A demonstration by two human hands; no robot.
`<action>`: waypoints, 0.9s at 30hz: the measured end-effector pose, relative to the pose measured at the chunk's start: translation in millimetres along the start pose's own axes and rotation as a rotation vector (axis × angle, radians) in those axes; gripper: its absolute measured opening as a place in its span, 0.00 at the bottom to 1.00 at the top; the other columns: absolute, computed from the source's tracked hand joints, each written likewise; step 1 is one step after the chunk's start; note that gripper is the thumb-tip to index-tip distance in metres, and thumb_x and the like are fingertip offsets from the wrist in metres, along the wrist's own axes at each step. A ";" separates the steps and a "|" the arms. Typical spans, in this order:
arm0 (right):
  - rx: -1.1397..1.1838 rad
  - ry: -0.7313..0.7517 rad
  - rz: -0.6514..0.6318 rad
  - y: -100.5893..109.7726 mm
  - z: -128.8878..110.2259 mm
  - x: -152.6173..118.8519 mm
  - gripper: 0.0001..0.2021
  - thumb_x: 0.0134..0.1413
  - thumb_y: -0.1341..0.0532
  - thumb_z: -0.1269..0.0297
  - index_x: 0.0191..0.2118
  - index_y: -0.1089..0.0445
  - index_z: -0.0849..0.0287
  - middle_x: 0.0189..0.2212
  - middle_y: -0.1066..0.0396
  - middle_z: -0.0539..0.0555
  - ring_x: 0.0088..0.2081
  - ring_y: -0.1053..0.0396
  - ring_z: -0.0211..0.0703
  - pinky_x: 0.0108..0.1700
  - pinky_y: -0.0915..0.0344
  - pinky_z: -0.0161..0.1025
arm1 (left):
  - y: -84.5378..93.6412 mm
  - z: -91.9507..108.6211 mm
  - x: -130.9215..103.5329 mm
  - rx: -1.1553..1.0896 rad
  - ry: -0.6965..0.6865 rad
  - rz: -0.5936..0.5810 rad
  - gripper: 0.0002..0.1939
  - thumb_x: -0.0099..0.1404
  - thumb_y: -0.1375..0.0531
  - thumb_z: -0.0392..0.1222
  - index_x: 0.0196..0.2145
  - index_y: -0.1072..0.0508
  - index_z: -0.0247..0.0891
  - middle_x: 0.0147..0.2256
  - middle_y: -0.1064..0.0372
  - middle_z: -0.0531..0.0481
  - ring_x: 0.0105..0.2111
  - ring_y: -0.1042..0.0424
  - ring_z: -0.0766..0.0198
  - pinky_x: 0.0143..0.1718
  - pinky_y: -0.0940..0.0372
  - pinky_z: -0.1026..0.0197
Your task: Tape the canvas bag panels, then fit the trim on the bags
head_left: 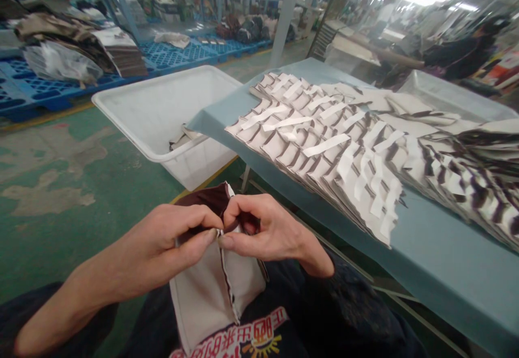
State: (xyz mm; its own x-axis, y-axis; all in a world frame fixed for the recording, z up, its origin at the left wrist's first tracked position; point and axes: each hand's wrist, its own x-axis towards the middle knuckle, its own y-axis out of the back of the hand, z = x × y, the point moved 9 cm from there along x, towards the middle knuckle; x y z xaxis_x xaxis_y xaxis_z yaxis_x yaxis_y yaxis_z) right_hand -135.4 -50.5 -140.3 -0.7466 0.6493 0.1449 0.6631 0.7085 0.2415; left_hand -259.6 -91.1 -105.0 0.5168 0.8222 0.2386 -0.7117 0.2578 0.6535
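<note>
A sewn fabric piece, cream on one side and dark brown on the other, lies over my lap with a seam running down its middle. My left hand pinches it at the top of that seam, thumb against forefinger. Close beside it, my right hand grips the same piece just right of the seam, its fingertips nearly touching those of the left. The dark brown side shows behind my fingers. What lies right between the fingertips is too small to make out.
To the right, a blue-grey table bears overlapping rows of cream pieces with white strips. Beyond my hands stands a white plastic bin with some fabric inside. Blue pallets with bundles line the back. People work at the far right.
</note>
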 end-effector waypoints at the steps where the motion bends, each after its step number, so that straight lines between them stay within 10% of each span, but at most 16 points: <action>1: 0.012 -0.002 -0.009 -0.1 0.6 0.0 0.20 0.61 0.23 0.48 0.34 0.29 0.56 0.22 0.42 0.39 0.22 0.46 0.31 0.24 0.49 0.32 | -0.6 -1.9 -0.6 -0.010 0.004 -0.006 0.12 0.78 0.42 0.37 0.38 0.19 0.43 0.27 0.24 0.61 0.24 0.26 0.71 0.29 0.36 0.70; 27: -0.125 0.056 0.130 -9.1 -11.8 -2.7 0.06 0.53 0.28 0.66 0.34 0.25 0.56 0.26 0.28 0.44 0.25 0.34 0.33 0.28 0.38 0.30 | -2.3 -14.3 -7.0 -0.175 0.133 -0.050 0.11 0.74 0.36 0.39 0.32 0.19 0.42 0.25 0.21 0.59 0.23 0.26 0.69 0.27 0.34 0.72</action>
State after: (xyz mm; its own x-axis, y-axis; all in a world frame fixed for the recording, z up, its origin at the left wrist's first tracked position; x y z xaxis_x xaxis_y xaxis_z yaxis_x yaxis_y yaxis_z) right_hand -140.1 -62.0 -131.6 -0.6591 0.7143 0.2355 0.7450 0.5773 0.3342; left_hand -268.3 -90.2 -118.5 0.4944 0.8628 0.1051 -0.7644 0.3741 0.5251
